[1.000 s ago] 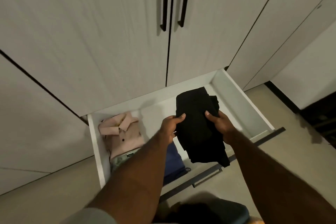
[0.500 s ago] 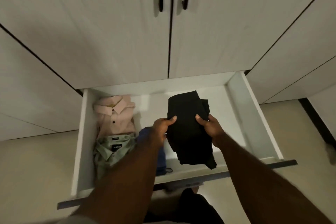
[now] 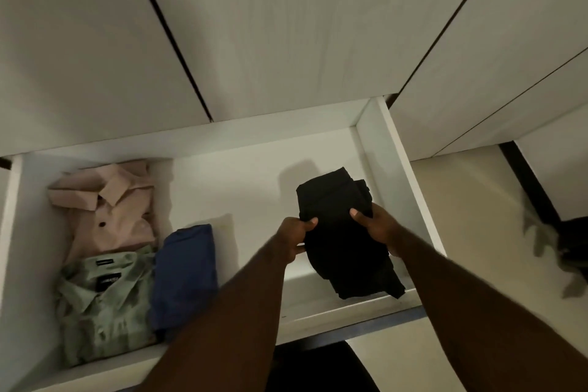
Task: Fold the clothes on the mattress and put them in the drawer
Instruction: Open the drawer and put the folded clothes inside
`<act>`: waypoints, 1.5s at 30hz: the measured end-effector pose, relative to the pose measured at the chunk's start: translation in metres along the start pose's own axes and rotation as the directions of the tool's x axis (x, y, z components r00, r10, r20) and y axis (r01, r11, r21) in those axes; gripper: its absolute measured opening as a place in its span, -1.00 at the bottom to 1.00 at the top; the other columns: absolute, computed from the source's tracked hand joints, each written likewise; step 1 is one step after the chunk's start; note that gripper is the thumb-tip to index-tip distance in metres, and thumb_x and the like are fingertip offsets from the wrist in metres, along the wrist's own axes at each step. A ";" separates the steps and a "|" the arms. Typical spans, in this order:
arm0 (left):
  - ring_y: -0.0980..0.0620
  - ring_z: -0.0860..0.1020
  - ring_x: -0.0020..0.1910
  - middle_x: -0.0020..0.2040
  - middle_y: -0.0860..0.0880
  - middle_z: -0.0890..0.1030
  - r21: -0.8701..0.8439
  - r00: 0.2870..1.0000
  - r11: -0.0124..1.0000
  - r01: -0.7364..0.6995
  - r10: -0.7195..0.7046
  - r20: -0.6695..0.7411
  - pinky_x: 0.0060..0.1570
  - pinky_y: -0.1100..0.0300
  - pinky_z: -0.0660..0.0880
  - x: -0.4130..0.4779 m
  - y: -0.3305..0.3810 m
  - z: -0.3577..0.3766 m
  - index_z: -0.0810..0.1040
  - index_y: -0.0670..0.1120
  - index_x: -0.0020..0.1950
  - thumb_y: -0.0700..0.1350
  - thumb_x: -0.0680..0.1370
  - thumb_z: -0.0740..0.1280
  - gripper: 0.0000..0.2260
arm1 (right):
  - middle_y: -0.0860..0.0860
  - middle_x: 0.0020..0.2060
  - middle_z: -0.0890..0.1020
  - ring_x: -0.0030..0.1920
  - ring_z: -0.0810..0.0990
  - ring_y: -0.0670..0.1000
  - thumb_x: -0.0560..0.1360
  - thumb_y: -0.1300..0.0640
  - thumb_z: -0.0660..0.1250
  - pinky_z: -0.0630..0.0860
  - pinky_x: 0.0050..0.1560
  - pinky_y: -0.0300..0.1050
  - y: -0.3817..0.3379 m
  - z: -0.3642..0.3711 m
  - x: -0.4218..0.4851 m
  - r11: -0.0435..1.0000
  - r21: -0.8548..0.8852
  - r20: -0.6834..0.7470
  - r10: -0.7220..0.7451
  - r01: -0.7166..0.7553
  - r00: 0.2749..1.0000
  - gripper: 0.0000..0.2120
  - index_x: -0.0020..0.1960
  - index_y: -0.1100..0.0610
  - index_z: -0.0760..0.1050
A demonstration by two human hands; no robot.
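Note:
A folded black garment [image 3: 342,232] hangs over the right half of the open white drawer [image 3: 381,134]. My left hand [image 3: 294,240] grips its left edge and my right hand [image 3: 377,229] grips its right edge, thumbs on top. Its lower end droops near the drawer's front rail. In the drawer's left part lie a folded pink shirt [image 3: 108,207], a folded pale green shirt [image 3: 101,305] in front of it, and a folded blue garment [image 3: 184,277] beside them.
Pale wardrobe doors [image 3: 286,25] rise right behind the drawer. Beige floor [image 3: 477,232] lies to the right, with a dark baseboard and a blurred dark thing [image 3: 572,248] at the right edge. The drawer's white bottom [image 3: 254,184] shows between the blue garment and the black one.
The view has closed in on the drawer and tilted down. Both hands carried the black garment lower and to the right part of the drawer.

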State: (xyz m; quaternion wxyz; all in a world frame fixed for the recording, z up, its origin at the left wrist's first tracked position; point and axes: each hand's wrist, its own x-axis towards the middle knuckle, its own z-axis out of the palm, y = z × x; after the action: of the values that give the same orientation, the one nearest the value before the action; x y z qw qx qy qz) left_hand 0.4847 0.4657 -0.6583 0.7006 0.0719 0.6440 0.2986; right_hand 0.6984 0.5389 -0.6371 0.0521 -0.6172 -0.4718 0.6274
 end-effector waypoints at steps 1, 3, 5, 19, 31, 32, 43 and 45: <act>-0.03 0.58 0.02 0.09 -0.10 0.63 0.011 1.000 1.000 0.019 -0.019 0.009 0.10 -0.02 0.51 0.010 -0.004 0.006 0.56 -0.20 0.18 -0.12 0.61 0.42 -0.78 | 0.06 0.28 0.57 0.26 0.57 0.12 0.56 -0.19 0.38 0.55 0.24 0.07 0.008 -0.005 0.006 0.999 -0.030 -0.014 0.012 -0.012 1.000 -0.38 0.47 0.13 0.37; -0.02 0.58 0.01 0.11 -0.11 0.63 0.017 0.998 0.998 0.059 -0.060 0.016 0.09 -0.02 0.51 0.030 -0.015 0.020 0.55 -0.22 0.25 -0.12 0.62 0.40 -0.74 | 0.09 0.30 0.56 0.31 0.54 0.17 0.57 -0.18 0.36 0.50 0.32 0.11 0.026 -0.013 0.018 0.996 -0.081 -0.046 0.022 -0.026 0.999 -0.38 0.49 0.15 0.36; -0.03 0.58 0.02 0.13 -0.11 0.62 0.008 0.996 0.996 0.092 -0.092 0.018 0.09 -0.01 0.50 0.045 -0.024 0.030 0.54 -0.22 0.28 -0.12 0.63 0.38 -0.72 | 0.08 0.30 0.56 0.33 0.53 0.17 0.59 -0.17 0.34 0.47 0.34 0.07 0.040 -0.017 0.027 0.992 -0.123 -0.059 0.024 -0.031 0.998 -0.39 0.48 0.18 0.36; -0.11 0.59 0.14 0.22 -0.14 0.60 0.080 0.991 0.989 0.129 -0.131 0.021 0.06 0.01 0.59 0.103 -0.033 0.066 0.47 -0.22 0.38 -0.08 0.63 0.38 -0.63 | 0.25 0.48 0.42 0.46 0.40 0.29 0.62 -0.13 0.31 0.35 0.46 0.08 0.075 -0.033 0.064 0.899 -0.375 -0.365 0.082 -0.227 0.927 -0.30 0.58 0.26 0.21; -0.12 0.62 -0.14 -0.02 -0.20 0.66 0.676 0.994 0.735 0.048 0.035 -0.108 -0.09 0.03 0.57 0.025 0.033 0.026 0.52 -0.27 0.15 0.12 0.57 0.42 -0.55 | 0.28 0.35 0.45 0.32 0.49 0.33 0.59 0.02 0.35 0.45 0.33 0.19 0.023 0.012 -0.020 0.793 -0.488 -0.616 -0.017 -0.365 0.788 -0.47 0.48 0.16 0.29; -0.11 0.59 -0.16 -0.05 -0.18 0.63 0.643 0.995 0.764 0.056 0.009 -0.096 -0.11 0.04 0.54 0.012 0.037 0.021 0.53 -0.27 0.12 0.09 0.58 0.41 -0.59 | 0.26 0.34 0.47 0.31 0.50 0.30 0.60 0.02 0.35 0.48 0.32 0.18 0.016 0.013 -0.030 0.807 -0.479 -0.611 -0.026 -0.344 0.791 -0.50 0.47 0.14 0.32; -0.20 0.58 0.26 0.31 -0.20 0.58 0.560 0.976 0.823 -0.097 -0.033 0.217 0.25 -0.04 0.51 -0.107 0.067 -0.034 0.49 -0.24 0.37 0.11 0.65 0.31 -0.53 | 0.14 0.27 0.57 0.28 0.57 0.21 0.66 -0.20 0.20 0.53 0.29 0.17 -0.022 0.043 -0.176 0.751 0.635 -0.393 0.113 0.180 0.913 -0.51 0.47 0.06 0.39; -0.19 0.59 0.23 0.29 -0.19 0.59 0.576 0.967 0.805 -0.139 -0.014 0.253 0.25 -0.05 0.51 -0.130 0.073 -0.050 0.51 -0.23 0.34 0.13 0.64 0.32 -0.53 | 0.16 0.28 0.58 0.28 0.58 0.22 0.64 -0.29 0.16 0.53 0.30 0.19 -0.024 0.054 -0.211 0.687 0.672 -0.444 0.074 0.277 0.893 -0.45 0.46 0.04 0.41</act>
State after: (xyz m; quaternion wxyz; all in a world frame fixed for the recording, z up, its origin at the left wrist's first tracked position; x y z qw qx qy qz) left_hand 0.4147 0.4440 -0.5192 0.7072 0.3433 0.6105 0.0959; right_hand 0.6912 0.3868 -0.4795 0.4298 -0.6430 -0.1979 0.6022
